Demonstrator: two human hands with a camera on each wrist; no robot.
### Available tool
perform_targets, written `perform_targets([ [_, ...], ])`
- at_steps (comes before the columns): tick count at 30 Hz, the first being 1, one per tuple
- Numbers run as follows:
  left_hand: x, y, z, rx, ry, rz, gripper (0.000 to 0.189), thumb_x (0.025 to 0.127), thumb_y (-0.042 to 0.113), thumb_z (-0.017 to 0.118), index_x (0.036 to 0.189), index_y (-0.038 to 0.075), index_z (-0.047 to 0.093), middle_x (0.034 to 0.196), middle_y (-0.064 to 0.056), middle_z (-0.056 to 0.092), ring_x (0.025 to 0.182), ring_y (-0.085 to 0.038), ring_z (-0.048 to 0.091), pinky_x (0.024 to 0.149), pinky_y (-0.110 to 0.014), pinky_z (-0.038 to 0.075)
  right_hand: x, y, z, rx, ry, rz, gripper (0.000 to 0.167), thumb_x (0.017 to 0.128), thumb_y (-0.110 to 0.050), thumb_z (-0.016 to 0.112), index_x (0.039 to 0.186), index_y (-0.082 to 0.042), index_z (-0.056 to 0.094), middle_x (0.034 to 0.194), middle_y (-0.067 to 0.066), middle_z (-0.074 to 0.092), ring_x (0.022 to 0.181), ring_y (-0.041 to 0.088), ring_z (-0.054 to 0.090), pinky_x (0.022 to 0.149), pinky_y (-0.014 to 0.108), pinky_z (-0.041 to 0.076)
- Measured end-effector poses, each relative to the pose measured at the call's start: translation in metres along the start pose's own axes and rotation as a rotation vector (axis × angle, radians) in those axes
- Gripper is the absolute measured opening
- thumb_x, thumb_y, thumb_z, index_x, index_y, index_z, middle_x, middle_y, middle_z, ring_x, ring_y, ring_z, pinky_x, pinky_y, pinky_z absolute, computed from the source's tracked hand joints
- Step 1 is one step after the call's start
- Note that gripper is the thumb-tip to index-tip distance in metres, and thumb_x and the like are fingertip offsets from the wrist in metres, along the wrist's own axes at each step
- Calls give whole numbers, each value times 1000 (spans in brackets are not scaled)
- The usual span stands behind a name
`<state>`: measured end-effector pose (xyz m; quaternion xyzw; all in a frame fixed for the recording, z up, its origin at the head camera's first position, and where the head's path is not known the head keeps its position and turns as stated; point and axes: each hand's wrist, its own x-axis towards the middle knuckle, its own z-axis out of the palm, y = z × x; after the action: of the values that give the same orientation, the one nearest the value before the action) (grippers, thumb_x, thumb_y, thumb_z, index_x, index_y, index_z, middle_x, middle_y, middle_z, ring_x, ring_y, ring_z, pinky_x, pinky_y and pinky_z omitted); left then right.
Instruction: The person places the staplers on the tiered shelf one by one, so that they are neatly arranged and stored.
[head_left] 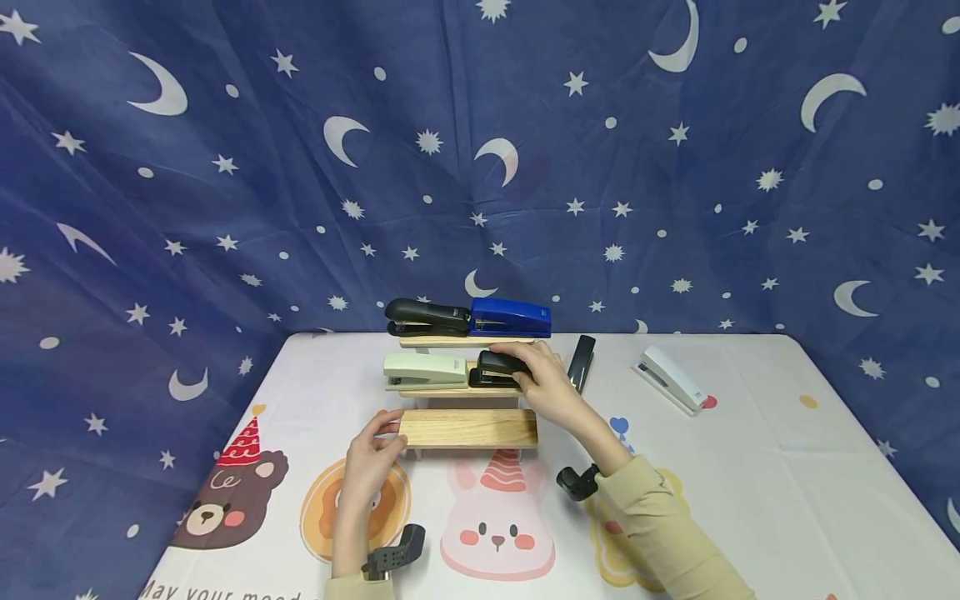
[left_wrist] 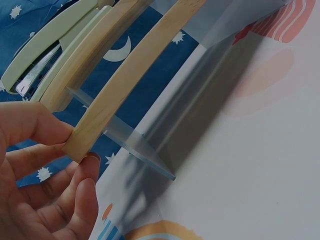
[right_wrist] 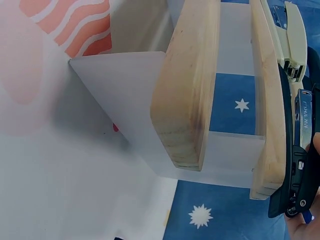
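Observation:
A tiered rack has wooden boards on clear supports. My left hand [head_left: 369, 457] pinches the left end of its lowest board [head_left: 468, 428], with the thumb on one face and fingers around the end in the left wrist view. On the middle board, my right hand [head_left: 549, 387] grips a small black stapler [head_left: 495, 367] lying at the right end. Next to that stapler, on the left, sits a pale green stapler [head_left: 425, 369]. Part of the gripped stapler is hidden by my fingers; its dark body [right_wrist: 299, 172] shows along the board in the right wrist view.
On the top board lie a larger black stapler [head_left: 427, 317] and a blue stapler [head_left: 510, 317]. Behind my right hand, a slim black stapler [head_left: 581, 362] lies on the table. A white stapler [head_left: 670, 381] rests farther right. A blue starry cloth [head_left: 420, 183] hangs behind the table.

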<state>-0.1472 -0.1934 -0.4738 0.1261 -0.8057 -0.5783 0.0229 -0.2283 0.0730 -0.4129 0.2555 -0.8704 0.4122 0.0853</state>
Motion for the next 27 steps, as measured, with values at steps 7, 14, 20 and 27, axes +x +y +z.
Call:
perform_targets([
  [7,4,-3,0,4,-15,-19,48,87,3,60,134,4,53,143,-21,42,82,-12,49,55,-15,39,0,1,2,-4,10,4,51,85,7,55,127,-21,61,127,2,64,103,22,48,87,37,32],
  [14,1,-1,0,9,-3,4,47,86,6,61,133,8,55,137,-19,49,82,-12,50,56,-15,40,-2,2,2,18,53,-6,48,83,5,60,126,-16,61,128,5,64,113,25,52,98,48,38],
  [20,2,-2,1,10,21,0,44,86,6,61,130,11,58,130,-16,54,83,-13,50,57,-16,41,-7,2,0,1,105,-30,46,82,0,65,125,-15,61,123,5,65,114,25,51,101,48,40],
  [27,2,-1,1,11,16,3,46,85,5,61,131,9,57,140,-18,47,86,-14,52,60,-16,43,-18,7,-3,-4,175,-61,47,83,0,67,127,-16,60,122,3,64,114,23,50,99,47,41],
])
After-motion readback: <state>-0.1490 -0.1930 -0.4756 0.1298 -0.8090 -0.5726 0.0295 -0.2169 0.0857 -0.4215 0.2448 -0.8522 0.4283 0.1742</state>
